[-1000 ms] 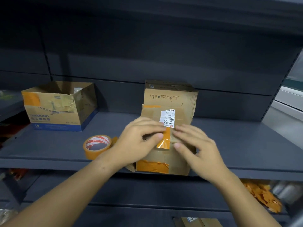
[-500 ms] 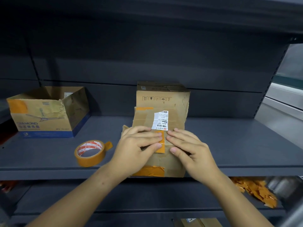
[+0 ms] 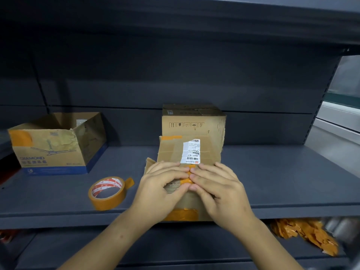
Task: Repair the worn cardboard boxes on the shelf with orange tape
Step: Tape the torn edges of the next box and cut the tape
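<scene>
Pressing orange tape strip [image 3: 188,175] onto worn brown cardboard box [image 3: 191,151], both hands flat, fingers extended; uneven pressure risks wrinkles.

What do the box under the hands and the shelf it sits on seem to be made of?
Box: brown corrugated cardboard, matte and worn; fluted edge visible between the hands. Shelf: probably painted metal, smooth dark grey with a faint sheen and a thin folded front lip.

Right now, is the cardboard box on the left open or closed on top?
Open. The left box has no flaps over its top, and its inner walls show.
</scene>
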Motion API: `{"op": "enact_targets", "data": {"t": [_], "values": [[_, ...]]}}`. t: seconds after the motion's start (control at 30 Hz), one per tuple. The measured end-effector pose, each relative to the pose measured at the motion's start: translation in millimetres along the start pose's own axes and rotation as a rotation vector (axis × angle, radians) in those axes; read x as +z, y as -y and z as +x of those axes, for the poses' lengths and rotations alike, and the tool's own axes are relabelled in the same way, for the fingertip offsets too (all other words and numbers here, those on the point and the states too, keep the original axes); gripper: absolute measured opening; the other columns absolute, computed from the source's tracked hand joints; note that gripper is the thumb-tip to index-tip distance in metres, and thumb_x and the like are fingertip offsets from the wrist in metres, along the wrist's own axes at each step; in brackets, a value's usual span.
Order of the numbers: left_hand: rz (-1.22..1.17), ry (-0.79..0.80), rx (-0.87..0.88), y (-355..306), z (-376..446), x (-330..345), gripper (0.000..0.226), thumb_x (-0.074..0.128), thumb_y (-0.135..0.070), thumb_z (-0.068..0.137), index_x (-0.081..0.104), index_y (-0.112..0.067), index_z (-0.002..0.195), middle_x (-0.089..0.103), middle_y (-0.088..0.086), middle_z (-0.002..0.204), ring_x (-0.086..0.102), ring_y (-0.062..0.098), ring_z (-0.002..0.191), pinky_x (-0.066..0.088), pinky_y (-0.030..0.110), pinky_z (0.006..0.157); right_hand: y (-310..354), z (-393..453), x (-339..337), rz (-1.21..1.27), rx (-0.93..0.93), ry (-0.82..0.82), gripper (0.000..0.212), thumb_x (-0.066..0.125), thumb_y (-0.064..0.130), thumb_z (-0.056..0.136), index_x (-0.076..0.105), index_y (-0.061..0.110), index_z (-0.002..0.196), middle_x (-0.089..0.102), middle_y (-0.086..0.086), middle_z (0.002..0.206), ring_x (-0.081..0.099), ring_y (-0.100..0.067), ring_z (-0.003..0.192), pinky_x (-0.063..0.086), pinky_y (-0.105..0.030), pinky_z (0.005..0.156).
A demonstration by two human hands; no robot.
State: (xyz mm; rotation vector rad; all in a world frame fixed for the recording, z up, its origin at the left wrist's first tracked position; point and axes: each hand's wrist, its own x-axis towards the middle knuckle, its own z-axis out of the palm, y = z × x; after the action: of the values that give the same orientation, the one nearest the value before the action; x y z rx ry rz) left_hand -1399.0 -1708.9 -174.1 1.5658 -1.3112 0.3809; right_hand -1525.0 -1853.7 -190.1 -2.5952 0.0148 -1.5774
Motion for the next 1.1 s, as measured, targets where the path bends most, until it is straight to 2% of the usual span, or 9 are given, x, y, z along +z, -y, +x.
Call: {"op": "enact_targets", "data": {"t": [0.13,0.37,0.6,0.73,0.8,0.87,0.93,1.0,1.1], "values": [[-0.033,0.010,0.018,3,1,2,0.025,0.084,-0.025,0.076,0.080,-0.020,0.101,0.074,-0.013,0.112,0.060,0.007,0.121,0.045,0.052,0.106,-6,-3,1,0.025,-0.019,0.003,0.021,0.067,0.030,0.092,0.079,0.022,0.107,0.072,0.010,0.119,0.063,-0.008,0.120,0.051,-0.046,0.102],[-0.033,0.034,0.024,9,-6,1,0.027,0.076,-0.029,0.079,0.078,-0.023,0.106,0.071,-0.018,0.117,0.056,0.001,0.125,0.041,0.046,0.112,-4,-8,7,0.063,-0.029,-0.084,0.018,0.070,0.022,0.090,0.080,0.019,0.104,0.073,0.009,0.117,0.066,-0.009,0.116,0.049,-0.045,0.103],[-0.038,0.020,-0.019,6,-11,3,0.025,0.077,-0.028,0.082,0.078,-0.022,0.107,0.071,-0.017,0.116,0.055,0.001,0.126,0.039,0.047,0.113,-4,-10,6,0.110,-0.014,-0.062,0.020,0.071,0.027,0.089,0.080,0.019,0.105,0.072,0.011,0.118,0.065,-0.008,0.115,0.047,-0.048,0.104],[-0.029,0.041,-0.045,1,-11,2,0.026,0.079,-0.022,0.083,0.078,-0.020,0.109,0.071,-0.015,0.118,0.054,0.000,0.127,0.036,0.042,0.116,-2,-10,5,0.105,-0.005,-0.057,0.021,0.069,0.029,0.089,0.080,0.020,0.104,0.072,0.010,0.116,0.066,-0.009,0.114,0.048,-0.049,0.103],[-0.065,0.088,-0.051,1,-9,-6,0.029,0.075,-0.025,0.087,0.075,-0.021,0.115,0.069,-0.015,0.123,0.053,-0.001,0.128,0.034,0.032,0.117,-1,-9,5,0.102,0.001,-0.055,0.021,0.068,0.029,0.089,0.080,0.020,0.104,0.072,0.010,0.116,0.066,-0.009,0.114,0.047,-0.048,0.104],[-0.134,0.073,-0.100,5,-4,-20,0.030,0.067,-0.030,0.091,0.071,-0.026,0.121,0.068,-0.018,0.125,0.056,-0.003,0.124,0.038,0.017,0.108,-1,-8,5,0.095,0.014,-0.056,0.021,0.068,0.029,0.089,0.080,0.020,0.103,0.073,0.009,0.115,0.066,-0.008,0.114,0.047,-0.047,0.105],[-0.144,-0.055,-0.210,19,7,-37,0.025,0.062,-0.027,0.094,0.073,-0.032,0.116,0.071,-0.022,0.116,0.062,-0.002,0.115,0.045,0.011,0.096,0,-8,4,0.093,0.030,-0.058,0.021,0.068,0.029,0.088,0.081,0.019,0.102,0.073,0.009,0.114,0.066,-0.008,0.114,0.046,-0.048,0.105],[-0.008,-0.154,-0.328,43,21,-51,0.023,0.061,-0.019,0.096,0.075,-0.036,0.103,0.073,-0.022,0.102,0.066,-0.002,0.098,0.050,0.012,0.083,1,-7,4,0.093,0.035,-0.057,0.021,0.068,0.029,0.088,0.081,0.019,0.101,0.073,0.009,0.114,0.066,-0.008,0.114,0.046,-0.047,0.106],[0.257,-0.023,-0.570,90,35,-61,0.017,0.062,-0.015,0.095,0.075,-0.025,0.101,0.074,-0.009,0.100,0.066,0.010,0.081,0.053,0.025,0.072,1,-7,4,0.094,0.039,-0.059,0.022,0.068,0.029,0.089,0.081,0.019,0.102,0.073,0.009,0.115,0.066,-0.008,0.114,0.045,-0.045,0.107]]}}
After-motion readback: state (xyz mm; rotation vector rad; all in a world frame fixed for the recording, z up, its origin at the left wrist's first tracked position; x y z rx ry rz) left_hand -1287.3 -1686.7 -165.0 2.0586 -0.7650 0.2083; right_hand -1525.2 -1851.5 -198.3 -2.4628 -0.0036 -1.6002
